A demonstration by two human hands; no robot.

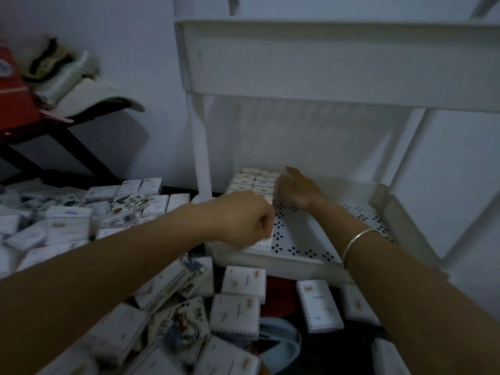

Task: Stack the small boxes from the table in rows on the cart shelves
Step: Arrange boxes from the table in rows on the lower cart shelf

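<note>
Early going. Two short rows of boxes [254, 182] sit rear-left on the cart shelf [305, 239]. Fingers of left hand [243, 220] curl round another box [263, 244] at shelf front. Fingers of right hand [297, 189] are straight, bracing the rows. Many loose boxes [238, 312] crowd the tabletop [357, 334].

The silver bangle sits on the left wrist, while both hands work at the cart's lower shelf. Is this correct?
Not quite: the head view shows the silver bangle on the right wrist. The left hand and the right hand do work at the cart's lower shelf.
</note>
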